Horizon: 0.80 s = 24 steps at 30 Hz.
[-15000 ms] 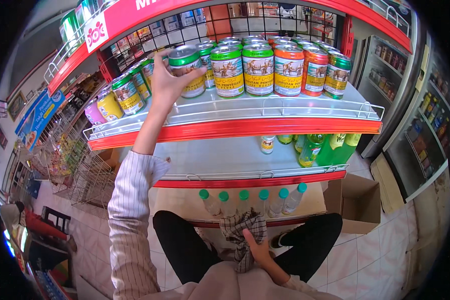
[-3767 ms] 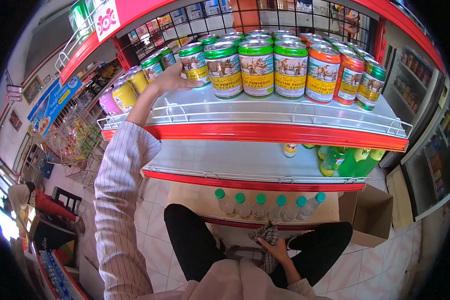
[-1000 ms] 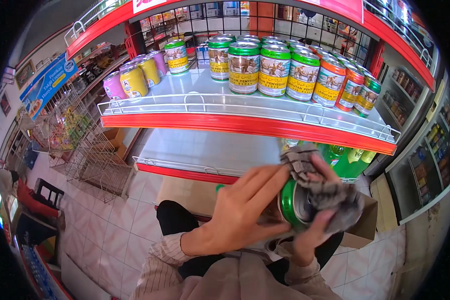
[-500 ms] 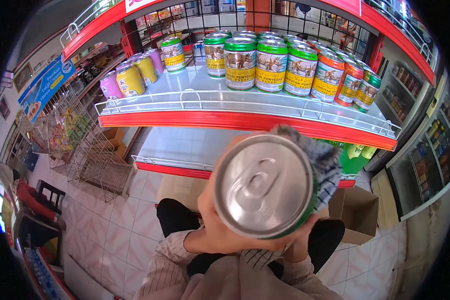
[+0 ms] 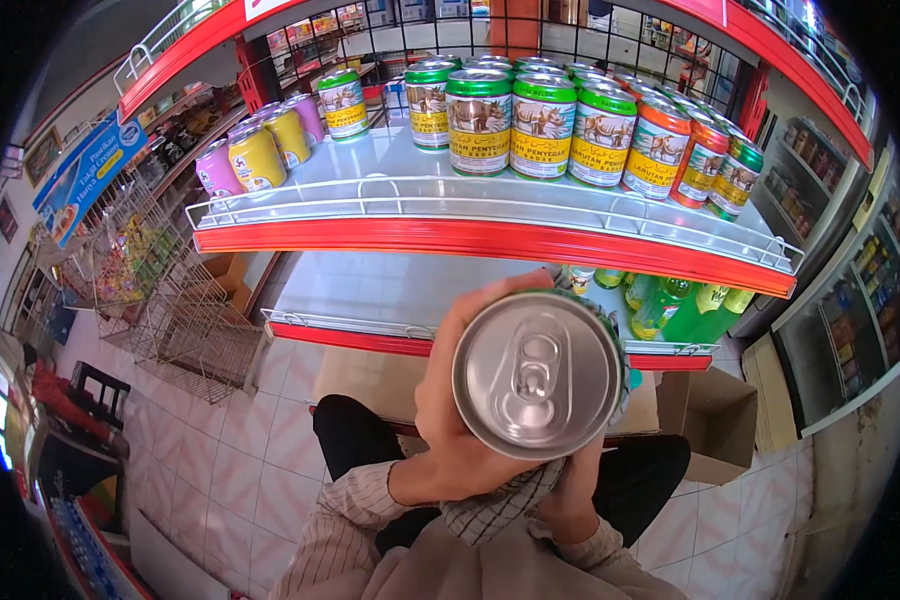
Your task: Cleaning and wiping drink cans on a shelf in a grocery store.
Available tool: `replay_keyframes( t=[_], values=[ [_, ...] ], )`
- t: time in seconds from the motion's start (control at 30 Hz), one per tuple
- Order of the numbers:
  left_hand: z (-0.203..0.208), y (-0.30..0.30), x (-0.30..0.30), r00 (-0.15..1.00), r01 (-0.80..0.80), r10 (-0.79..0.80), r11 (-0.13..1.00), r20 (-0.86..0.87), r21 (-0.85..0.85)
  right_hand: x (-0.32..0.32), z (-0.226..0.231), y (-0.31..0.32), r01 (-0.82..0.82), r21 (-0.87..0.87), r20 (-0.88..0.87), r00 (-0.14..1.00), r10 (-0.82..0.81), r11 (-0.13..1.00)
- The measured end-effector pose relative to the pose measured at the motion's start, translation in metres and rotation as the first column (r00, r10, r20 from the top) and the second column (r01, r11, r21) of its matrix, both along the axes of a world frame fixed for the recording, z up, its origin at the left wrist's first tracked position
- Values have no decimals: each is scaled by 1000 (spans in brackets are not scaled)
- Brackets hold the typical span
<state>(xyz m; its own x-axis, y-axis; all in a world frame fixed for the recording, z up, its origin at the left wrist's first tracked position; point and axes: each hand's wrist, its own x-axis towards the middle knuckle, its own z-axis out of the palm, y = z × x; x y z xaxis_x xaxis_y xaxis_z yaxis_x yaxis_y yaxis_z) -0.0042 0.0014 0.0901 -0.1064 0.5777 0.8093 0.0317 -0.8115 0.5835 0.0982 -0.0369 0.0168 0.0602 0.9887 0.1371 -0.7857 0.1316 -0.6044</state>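
Note:
A drink can (image 5: 535, 385) is right below my view, its silver lid and pull tab facing up. My left hand (image 5: 440, 425) wraps round the can's left side, fingers closed on it. At its lower right is my right hand (image 5: 574, 492), with a black-and-white checked cloth (image 5: 500, 505) bunched against the can's near side. The fingers of that hand are mostly hidden behind the can and cloth. On the shelf (image 5: 390, 205) ahead stand several green-topped cans (image 5: 480, 125), with orange cans (image 5: 656, 150) at their right.
Yellow cans (image 5: 256, 160) and pink cans (image 5: 217, 170) stand at the shelf's left end. A wire rail and red edge (image 5: 470, 238) run along its front. Green bottles (image 5: 660, 305) sit on the lower shelf. An open cardboard box (image 5: 710, 430) is on the floor at right, wire baskets (image 5: 195, 345) at left.
The can has moved slightly right and its lid has turned. The cloth has gone from the can's far right side to its near side, with my right hand lower.

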Motion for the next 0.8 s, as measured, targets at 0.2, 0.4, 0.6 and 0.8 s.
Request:
replay_keyframes(
  t=[0.2, 0.4, 0.6, 0.8],
  values=[
    [5, -4, -7, 998, -24, 31, 994, -61, 107, 1, 5, 6, 24, 11, 162, 986, -25, 1000],
    [37, 22, -47, 803, -588, 596, 797, -23, 139, 18, -8, 19, 108, -36, 273, 958, -94, 994],
    [99, 115, -89, 920, -371, 385, 915, -69, 155, 38, -18, 19, 297, 161, 364, 868, -336, 941],
    [88, 179, -123, 892, -421, 368, 888, -264, -183, 44, -15, 18, 314, 186, 323, 875, -360, 931]
  ],
)
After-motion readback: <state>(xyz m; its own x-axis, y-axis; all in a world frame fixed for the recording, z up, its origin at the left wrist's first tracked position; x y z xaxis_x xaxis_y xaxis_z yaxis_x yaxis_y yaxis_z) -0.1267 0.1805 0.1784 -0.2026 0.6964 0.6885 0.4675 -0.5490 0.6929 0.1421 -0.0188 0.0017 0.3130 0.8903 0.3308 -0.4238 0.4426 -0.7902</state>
